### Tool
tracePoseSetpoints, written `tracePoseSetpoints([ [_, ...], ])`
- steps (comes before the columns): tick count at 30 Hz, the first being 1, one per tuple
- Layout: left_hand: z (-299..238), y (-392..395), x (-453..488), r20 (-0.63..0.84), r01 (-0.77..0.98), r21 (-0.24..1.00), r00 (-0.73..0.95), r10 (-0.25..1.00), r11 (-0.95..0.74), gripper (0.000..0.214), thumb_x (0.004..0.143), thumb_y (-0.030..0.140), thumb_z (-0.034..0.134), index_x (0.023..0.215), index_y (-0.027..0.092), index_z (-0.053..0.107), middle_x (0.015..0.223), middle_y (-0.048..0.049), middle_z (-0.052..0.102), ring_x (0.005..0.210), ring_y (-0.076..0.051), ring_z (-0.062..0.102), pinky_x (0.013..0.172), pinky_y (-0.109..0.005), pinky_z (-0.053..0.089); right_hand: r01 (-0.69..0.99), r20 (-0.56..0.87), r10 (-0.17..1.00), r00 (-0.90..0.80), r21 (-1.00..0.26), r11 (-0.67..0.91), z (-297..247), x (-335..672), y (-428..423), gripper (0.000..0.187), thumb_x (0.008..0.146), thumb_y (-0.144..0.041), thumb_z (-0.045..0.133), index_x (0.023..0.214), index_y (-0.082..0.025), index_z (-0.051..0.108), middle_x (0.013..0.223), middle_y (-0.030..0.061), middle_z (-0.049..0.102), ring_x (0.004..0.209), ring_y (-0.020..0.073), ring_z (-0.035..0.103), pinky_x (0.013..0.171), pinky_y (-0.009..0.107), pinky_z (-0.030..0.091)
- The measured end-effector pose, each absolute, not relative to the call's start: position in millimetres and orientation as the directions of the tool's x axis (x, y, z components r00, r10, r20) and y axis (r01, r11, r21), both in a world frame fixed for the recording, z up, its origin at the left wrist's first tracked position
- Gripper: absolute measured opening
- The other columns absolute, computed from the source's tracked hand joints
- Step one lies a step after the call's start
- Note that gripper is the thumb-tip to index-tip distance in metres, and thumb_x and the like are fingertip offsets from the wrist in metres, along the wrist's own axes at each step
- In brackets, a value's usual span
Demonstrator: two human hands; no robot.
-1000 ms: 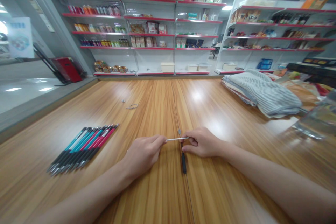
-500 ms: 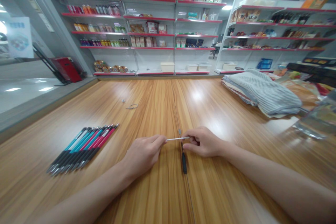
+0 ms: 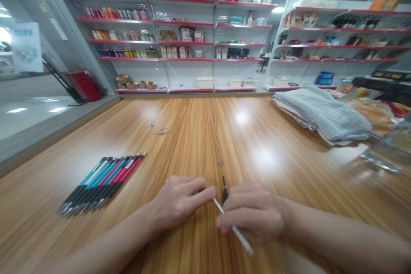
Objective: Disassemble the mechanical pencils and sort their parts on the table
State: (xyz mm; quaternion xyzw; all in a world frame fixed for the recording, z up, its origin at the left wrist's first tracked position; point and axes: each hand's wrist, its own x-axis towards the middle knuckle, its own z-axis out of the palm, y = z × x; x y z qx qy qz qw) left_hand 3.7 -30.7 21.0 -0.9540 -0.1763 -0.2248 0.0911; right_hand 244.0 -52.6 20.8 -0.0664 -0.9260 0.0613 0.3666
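Observation:
A thin white stick (image 3: 241, 239), much like a pen refill, slants toward me from my right hand (image 3: 257, 212), whose fingers are closed around its middle. Its far end meets the outstretched fingertip of my left hand (image 3: 183, 199). The other left fingers curl inward, and what they hold is mostly hidden; a tiny glint shows at the hand's far side. Between my hands lies a slim black pen part (image 3: 225, 192), partly covered by the right hand. Just beyond it is a small silvery piece (image 3: 220, 162).
Several pens (image 3: 102, 184) with teal, white and pink barrels lie in a row at left. A looped tie (image 3: 162, 131) and a small metal bit (image 3: 151, 124) lie farther back. Folded striped cloth (image 3: 327, 111) and a clear container (image 3: 390, 150) are at right. Stocked shelves (image 3: 183, 43) stand behind.
My right hand has come nearer to me, swinging the white stick from level to slanted. The left hand has lowered slightly and one finger now stretches out.

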Motion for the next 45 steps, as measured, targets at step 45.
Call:
tracePoseSetpoints([
  [45,-2,-11,3,0.376,0.574,0.390,0.615,0.693,-0.720,0.016,0.090,0.021,0.047,0.094,0.018,0.063,0.078,-0.0013,0.065,0.071,-0.013,0.060,0.066,-0.025,0.043,0.168,0.249,0.181,-0.951,-0.073,0.983,6,260,-107,0.010,0.092,-0.023,0.049,0.087,-0.022,0.058,0.062,-0.0045,0.053,0.053,0.0099,0.042,0.049,0.027,0.025],
])
